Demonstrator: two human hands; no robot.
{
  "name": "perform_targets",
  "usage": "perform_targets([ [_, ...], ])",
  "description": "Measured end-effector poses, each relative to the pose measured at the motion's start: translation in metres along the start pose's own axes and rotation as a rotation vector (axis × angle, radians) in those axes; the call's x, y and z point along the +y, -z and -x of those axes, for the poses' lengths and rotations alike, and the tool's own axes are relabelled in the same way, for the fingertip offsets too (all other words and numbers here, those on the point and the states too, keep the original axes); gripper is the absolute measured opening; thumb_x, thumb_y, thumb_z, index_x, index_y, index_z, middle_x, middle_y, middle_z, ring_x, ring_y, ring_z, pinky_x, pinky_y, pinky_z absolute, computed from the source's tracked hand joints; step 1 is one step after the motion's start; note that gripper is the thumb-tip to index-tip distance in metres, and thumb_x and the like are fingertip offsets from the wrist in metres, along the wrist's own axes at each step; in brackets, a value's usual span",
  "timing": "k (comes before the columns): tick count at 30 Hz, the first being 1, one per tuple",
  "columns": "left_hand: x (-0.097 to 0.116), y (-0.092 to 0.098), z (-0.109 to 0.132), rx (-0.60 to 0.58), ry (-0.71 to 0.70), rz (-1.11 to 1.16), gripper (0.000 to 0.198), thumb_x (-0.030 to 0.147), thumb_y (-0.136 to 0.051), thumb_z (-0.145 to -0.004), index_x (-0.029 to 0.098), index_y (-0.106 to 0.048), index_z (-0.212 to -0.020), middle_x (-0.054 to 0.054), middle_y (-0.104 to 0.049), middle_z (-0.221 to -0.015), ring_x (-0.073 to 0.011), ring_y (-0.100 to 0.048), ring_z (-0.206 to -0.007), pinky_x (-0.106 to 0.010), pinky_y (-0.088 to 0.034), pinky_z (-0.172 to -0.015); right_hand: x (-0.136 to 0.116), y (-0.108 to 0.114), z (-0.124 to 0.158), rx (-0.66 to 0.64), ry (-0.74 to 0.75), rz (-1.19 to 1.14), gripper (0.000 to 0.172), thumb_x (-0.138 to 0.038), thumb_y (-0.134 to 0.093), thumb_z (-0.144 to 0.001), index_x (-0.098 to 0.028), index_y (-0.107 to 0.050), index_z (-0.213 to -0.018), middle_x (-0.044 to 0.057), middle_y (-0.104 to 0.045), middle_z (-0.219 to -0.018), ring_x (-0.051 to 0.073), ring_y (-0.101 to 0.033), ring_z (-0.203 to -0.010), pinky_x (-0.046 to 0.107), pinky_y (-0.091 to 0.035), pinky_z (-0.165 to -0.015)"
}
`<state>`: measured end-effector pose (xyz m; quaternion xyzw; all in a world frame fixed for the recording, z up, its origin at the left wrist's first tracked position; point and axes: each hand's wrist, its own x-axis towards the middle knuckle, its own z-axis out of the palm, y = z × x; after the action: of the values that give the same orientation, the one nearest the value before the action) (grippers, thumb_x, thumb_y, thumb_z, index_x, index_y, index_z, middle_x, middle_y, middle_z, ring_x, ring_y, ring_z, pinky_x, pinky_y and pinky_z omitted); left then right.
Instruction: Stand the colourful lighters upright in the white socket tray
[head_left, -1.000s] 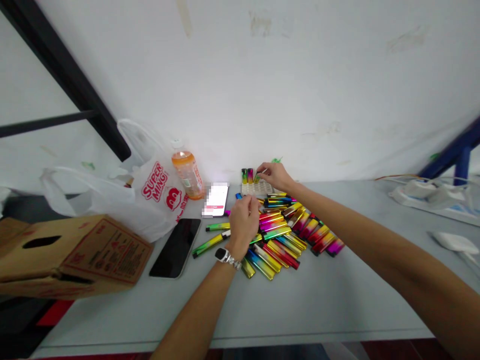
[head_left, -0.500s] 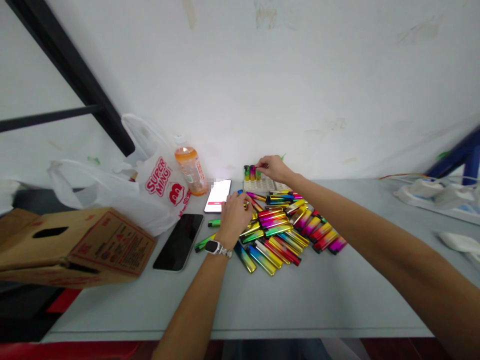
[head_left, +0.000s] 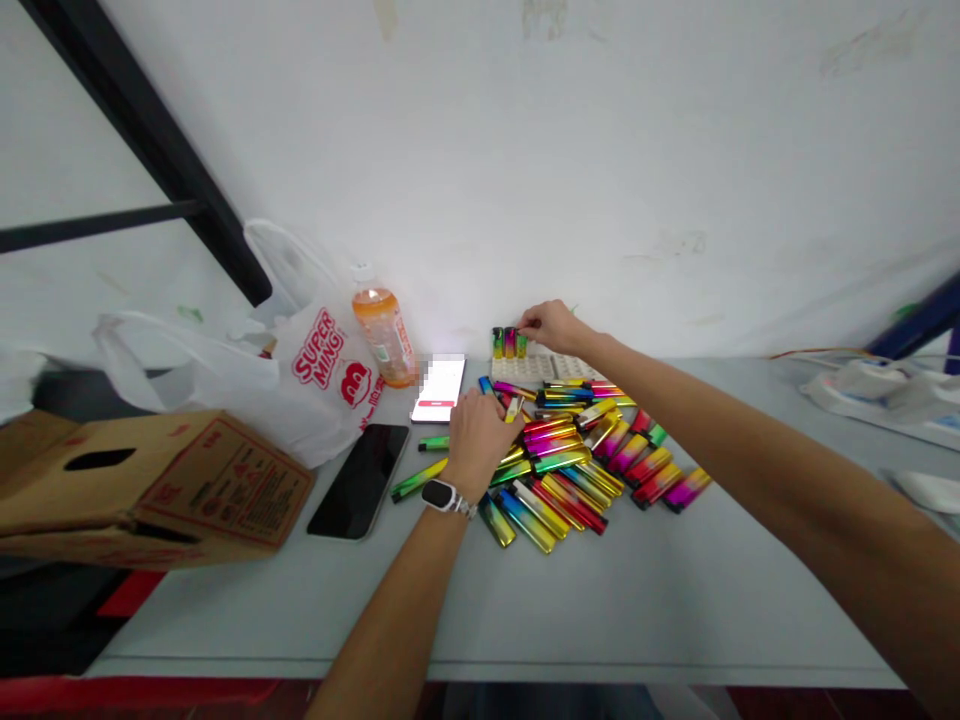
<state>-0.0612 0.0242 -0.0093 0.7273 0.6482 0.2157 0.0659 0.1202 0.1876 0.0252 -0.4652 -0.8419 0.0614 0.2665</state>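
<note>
Many shiny, multicoloured lighters (head_left: 555,460) lie in a loose pile on the grey table. A pale tray with rows of holes (head_left: 517,369) stands behind them against the wall. Two lighters (head_left: 503,343) stand upright at its left end. Beside these, my right hand (head_left: 553,327) pinches the top of a third upright lighter (head_left: 522,346). My left hand (head_left: 481,440), with a watch on its wrist, rests at the left part of the pile. Its fingers are curled round a gold-coloured lighter (head_left: 514,408), partly hidden by the hand.
Left of the pile are a dark phone (head_left: 358,482), a lit phone (head_left: 439,390), an orange drink bottle (head_left: 386,335), a white plastic bag (head_left: 300,400) and a cardboard box (head_left: 165,490). A white power strip (head_left: 885,400) lies at the right.
My left hand has shifted slightly right over the pile, its fingers now at a different lighter. My right hand stays at the third upright lighter in the tray. The view has shifted a little.
</note>
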Motion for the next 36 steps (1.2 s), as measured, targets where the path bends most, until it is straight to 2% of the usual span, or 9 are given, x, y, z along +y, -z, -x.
perform_targets([
  [8, 0.002, -0.001, -0.003, 0.069, -0.144, 0.228, 0.01, 0.027, -0.054, -0.093, 0.018, -0.057, -0.09, -0.009, -0.063, -0.095, -0.0227, -0.061, -0.092, -0.034, -0.048, -0.082, -0.003, 0.0, 0.009, 0.005, 0.047, 0.089, 0.019, -0.018, -0.06, -0.087, -0.014, -0.078, -0.093, 0.008, -0.073, -0.09, 0.019, -0.064, -0.078, 0.03, -0.047, -0.075],
  [12, 0.006, 0.0, -0.004, -0.009, -0.151, 0.541, 0.008, 0.024, -0.053, -0.094, 0.021, -0.046, -0.094, -0.003, -0.065, -0.085, -0.0177, -0.063, -0.074, -0.03, -0.047, -0.071, -0.016, 0.002, 0.027, 0.078, 0.057, 0.274, 0.028, -0.031, -0.055, -0.094, -0.018, -0.077, -0.104, 0.013, -0.061, -0.114, 0.023, -0.062, -0.09, 0.033, -0.046, -0.073],
  [15, 0.009, -0.001, -0.003, -0.124, -0.168, 0.768, 0.012, 0.019, -0.049, -0.093, 0.021, -0.042, -0.103, 0.0, -0.067, -0.081, -0.014, -0.061, -0.065, -0.028, -0.046, -0.069, -0.023, 0.001, 0.039, 0.072, 0.011, 0.34, 0.034, -0.032, -0.049, -0.096, -0.021, -0.074, -0.117, 0.015, -0.055, -0.115, 0.026, -0.059, -0.096, 0.034, -0.046, -0.072],
  [18, 0.012, -0.001, -0.001, -0.135, -0.165, 0.846, 0.017, 0.019, -0.052, -0.088, 0.02, -0.05, -0.105, 0.003, -0.063, -0.075, -0.0137, -0.058, -0.067, -0.026, -0.044, -0.069, -0.023, -0.004, 0.049, -0.004, -0.012, 0.386, 0.044, -0.028, -0.044, -0.097, -0.025, -0.06, -0.138, 0.015, -0.054, -0.114, 0.027, -0.058, -0.097, 0.034, -0.047, -0.072],
  [20, 0.016, 0.0, 0.001, -0.146, -0.139, 0.939, 0.011, 0.026, -0.054, -0.085, 0.018, -0.059, -0.092, 0.004, -0.056, -0.066, -0.0125, -0.052, -0.061, -0.025, -0.039, -0.062, -0.022, -0.009, 0.056, -0.051, -0.032, 0.412, 0.053, -0.027, -0.041, -0.098, -0.026, -0.044, -0.151, 0.016, -0.053, -0.117, 0.027, -0.058, -0.097, 0.034, -0.048, -0.072],
  [23, 0.023, 0.002, 0.006, -0.19, -0.027, 1.145, 0.04, 0.048, -0.049, -0.088, 0.016, -0.062, -0.068, 0.005, -0.038, -0.05, -0.0094, -0.036, -0.047, -0.024, -0.028, -0.049, -0.021, -0.013, 0.066, -0.06, -0.076, 0.397, 0.063, -0.031, -0.04, -0.098, -0.026, -0.025, -0.159, 0.016, -0.053, -0.119, 0.029, -0.056, -0.103, 0.035, -0.05, -0.073],
  [28, 0.038, 0.001, 0.012, -0.202, 0.191, 1.305, 0.069, 0.074, -0.041, -0.085, 0.017, -0.053, -0.048, 0.004, -0.033, -0.04, -0.0078, -0.03, -0.041, -0.025, -0.023, -0.045, -0.026, -0.012, 0.092, 0.206, -0.202, 0.145, 0.069, -0.039, -0.046, -0.095, -0.024, -0.021, -0.158, 0.014, -0.054, -0.113, 0.027, -0.057, -0.092, 0.039, -0.051, -0.077],
  [32, 0.047, -0.002, 0.016, -0.164, 0.201, 1.242, 0.066, 0.07, -0.044, -0.086, 0.018, -0.048, -0.045, 0.005, -0.031, -0.039, -0.0079, -0.031, -0.039, -0.025, -0.027, -0.046, -0.042, -0.012, 0.128, 0.442, -0.234, -0.106, 0.052, -0.032, -0.045, -0.094, -0.02, -0.041, -0.144, 0.009, -0.056, -0.104, 0.024, -0.057, -0.084, 0.039, -0.05, -0.078],
  [36, 0.05, -0.008, 0.016, -0.101, 0.135, 1.143, 0.061, 0.06, -0.043, -0.089, 0.019, -0.045, -0.044, 0.004, -0.034, -0.041, -0.0081, -0.032, -0.04, -0.025, -0.028, -0.047, -0.063, -0.011, 0.156, 0.456, -0.171, -0.207, 0.041, -0.024, -0.051, -0.088, -0.022, -0.053, -0.129, 0.006, -0.055, -0.097, 0.022, -0.056, -0.082, 0.036, -0.049, -0.073],
])
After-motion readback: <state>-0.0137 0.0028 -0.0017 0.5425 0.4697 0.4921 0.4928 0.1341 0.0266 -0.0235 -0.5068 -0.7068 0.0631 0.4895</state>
